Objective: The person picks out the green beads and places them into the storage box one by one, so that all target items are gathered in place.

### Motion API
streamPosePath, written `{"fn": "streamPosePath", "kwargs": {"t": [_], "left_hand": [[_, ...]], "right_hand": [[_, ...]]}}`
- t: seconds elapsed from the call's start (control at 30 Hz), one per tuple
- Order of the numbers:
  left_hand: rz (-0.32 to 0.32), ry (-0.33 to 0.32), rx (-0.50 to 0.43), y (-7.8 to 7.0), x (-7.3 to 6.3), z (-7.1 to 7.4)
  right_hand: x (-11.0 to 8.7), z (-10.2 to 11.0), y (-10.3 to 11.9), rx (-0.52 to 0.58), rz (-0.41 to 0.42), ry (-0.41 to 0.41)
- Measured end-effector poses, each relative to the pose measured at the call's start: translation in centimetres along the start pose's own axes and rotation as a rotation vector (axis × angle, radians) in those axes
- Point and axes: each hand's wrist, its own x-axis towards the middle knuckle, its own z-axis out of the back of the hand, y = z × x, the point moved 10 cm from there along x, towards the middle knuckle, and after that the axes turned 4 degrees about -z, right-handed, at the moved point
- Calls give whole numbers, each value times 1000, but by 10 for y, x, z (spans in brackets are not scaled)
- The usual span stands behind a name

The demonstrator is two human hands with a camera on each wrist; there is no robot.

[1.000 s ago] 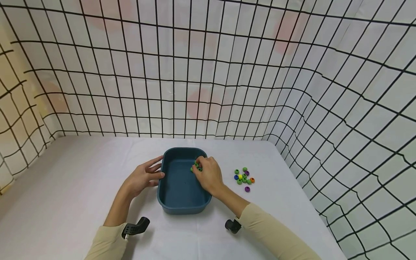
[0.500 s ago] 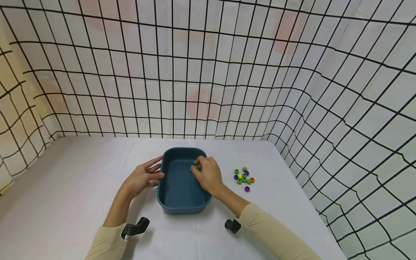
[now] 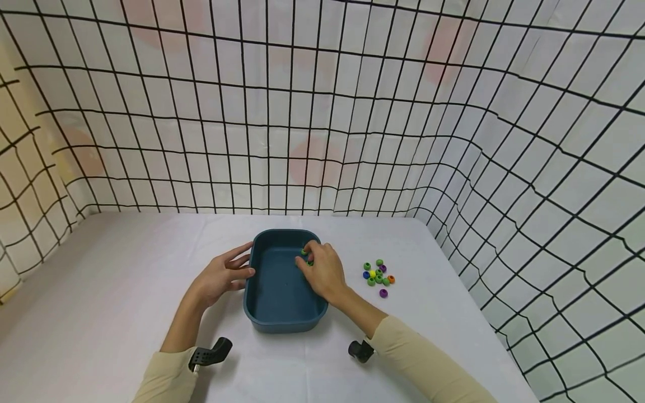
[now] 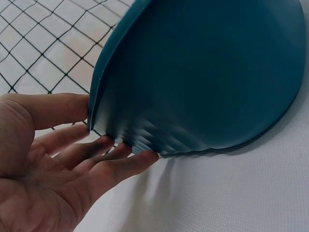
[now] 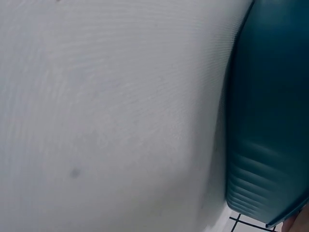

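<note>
The blue rectangular tub point(image 3: 284, 302) stands on the white tabletop between both hands. The left hand point(image 3: 220, 277) touches the tub's left wall with its fingers extended; in the left wrist view, the thumb and fingertips point(image 4: 145, 157) rest along the outside of the tub. Over the tub's right rim, the right hand point(image 3: 322, 271) reaches inside, fingers and thumb bent around a few small green beads point(image 3: 309, 263). Part of these beads is hidden by the fingers. In the right wrist view, only a sliver of the right hand point(image 5: 297, 222) shows beside the tub's edge.
Right of the tub lies a loose group of beads point(image 3: 379, 280), mostly green, with purple, blue, yellow and orange ones. A purple bead point(image 3: 383, 293) sits slightly nearer. Black netting point(image 3: 312, 129) over white sheeting rises behind and on both sides.
Fewer green beads show between the right thumb and fingers than before; the one by the thumb tip is out of sight. The left hand, tub and loose beads have stayed put.
</note>
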Motion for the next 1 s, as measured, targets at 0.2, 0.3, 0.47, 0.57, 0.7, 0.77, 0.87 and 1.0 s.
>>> {"fn": "streamPosePath", "kwargs": {"t": [0.2, 0.3, 0.47, 0.57, 0.7, 0.77, 0.87, 1.0], "left_hand": [[3, 1, 6, 1, 0, -2], [1, 1, 9, 1, 0, -2], [-1, -1, 6, 0, 0, -1], [-2, 0, 7, 0, 0, -1], [-4, 4, 6, 1, 0, -1], [-3, 3, 4, 1, 0, 0], [-1, 1, 1, 1, -1, 0], [1, 3, -2, 0, -1, 0]], "right_hand": [[-4, 10, 2, 31, 28, -22], [-7, 22, 4, 43, 56, -44], [-12, 39, -4, 48, 59, -58], [-15, 47, -17, 47, 20, -43], [-20, 57, -34, 44, -28, -34], [-23, 63, -42, 43, -43, -35], [-26, 69, -54, 33, -66, -32], [-30, 74, -71, 6, -94, -16]]}}
